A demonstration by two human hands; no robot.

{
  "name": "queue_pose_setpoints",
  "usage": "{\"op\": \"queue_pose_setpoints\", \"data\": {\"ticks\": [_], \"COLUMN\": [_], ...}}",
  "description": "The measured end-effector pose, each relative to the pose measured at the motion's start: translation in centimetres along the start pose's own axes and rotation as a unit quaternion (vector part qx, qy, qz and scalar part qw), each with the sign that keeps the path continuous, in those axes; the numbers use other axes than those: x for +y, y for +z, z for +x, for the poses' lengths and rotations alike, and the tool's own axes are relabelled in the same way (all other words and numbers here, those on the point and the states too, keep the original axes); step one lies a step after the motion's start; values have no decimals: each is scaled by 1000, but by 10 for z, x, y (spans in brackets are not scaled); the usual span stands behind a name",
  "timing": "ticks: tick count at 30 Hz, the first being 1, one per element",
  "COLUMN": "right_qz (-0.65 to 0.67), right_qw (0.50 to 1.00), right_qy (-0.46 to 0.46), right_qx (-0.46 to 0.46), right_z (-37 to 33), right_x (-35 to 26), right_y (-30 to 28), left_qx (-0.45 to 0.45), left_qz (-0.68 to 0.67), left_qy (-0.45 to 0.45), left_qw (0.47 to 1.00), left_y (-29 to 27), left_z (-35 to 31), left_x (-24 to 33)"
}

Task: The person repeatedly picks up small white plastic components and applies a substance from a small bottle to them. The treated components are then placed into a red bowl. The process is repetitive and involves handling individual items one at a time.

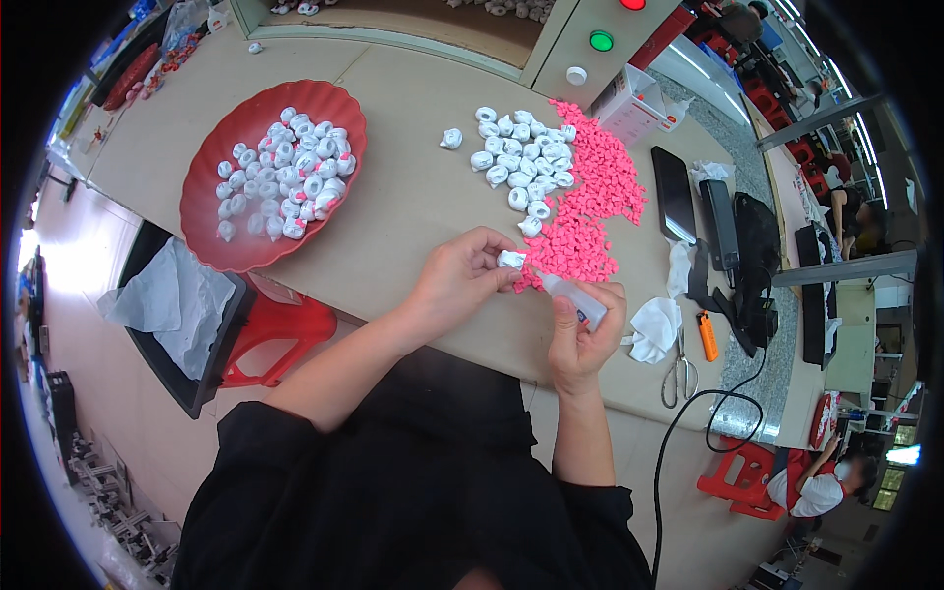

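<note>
White piece point(510, 260): up in your left hand point(454, 277), pinched between thumb and fingertips, gap closed down to the piece's width, near the lower end of the pink bits point(605, 177). Your right hand point(582, 344) has its fingers wrapped round a clear squeeze bottle point(580, 303), thumb along the near side, tip angled at the white piece; can't tell if it touches. Loose white pieces point(531, 157) bunch up beyond your hands, left of the pink bits, one off to the side. Red scalloped bowl point(200, 167) on your left holds more white pieces, some showing pink. On your right on the table point(403, 128): black phone point(673, 193), white cloth point(653, 329), scissors point(679, 380), orange tool point(708, 336).
</note>
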State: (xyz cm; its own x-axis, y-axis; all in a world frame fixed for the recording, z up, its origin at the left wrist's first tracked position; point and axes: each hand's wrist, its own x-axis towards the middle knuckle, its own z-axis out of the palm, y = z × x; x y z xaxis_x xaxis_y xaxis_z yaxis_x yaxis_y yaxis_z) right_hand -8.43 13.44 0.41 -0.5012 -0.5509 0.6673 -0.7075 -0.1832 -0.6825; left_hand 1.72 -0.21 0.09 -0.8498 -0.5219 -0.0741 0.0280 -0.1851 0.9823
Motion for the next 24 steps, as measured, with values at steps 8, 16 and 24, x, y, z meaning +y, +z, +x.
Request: {"op": "queue_pose_setpoints", "data": {"ticks": [8, 16, 24], "right_qz": [0, 40, 50], "right_qw": [1000, 997, 997], "right_qy": [20, 65, 63], "right_qx": [20, 24, 21], "right_z": [2, 0, 0], "right_x": [-4, -4, -4], "right_y": [0, -1, -1], "left_qx": [-1, 2, -5], "left_qz": [4, -20, -10], "left_qy": [3, 12, 27], "left_qw": [1000, 1000, 1000], "left_y": [-1, 0, -1], "left_z": [1, 0, 2], "left_x": [0, -2, -5]}}
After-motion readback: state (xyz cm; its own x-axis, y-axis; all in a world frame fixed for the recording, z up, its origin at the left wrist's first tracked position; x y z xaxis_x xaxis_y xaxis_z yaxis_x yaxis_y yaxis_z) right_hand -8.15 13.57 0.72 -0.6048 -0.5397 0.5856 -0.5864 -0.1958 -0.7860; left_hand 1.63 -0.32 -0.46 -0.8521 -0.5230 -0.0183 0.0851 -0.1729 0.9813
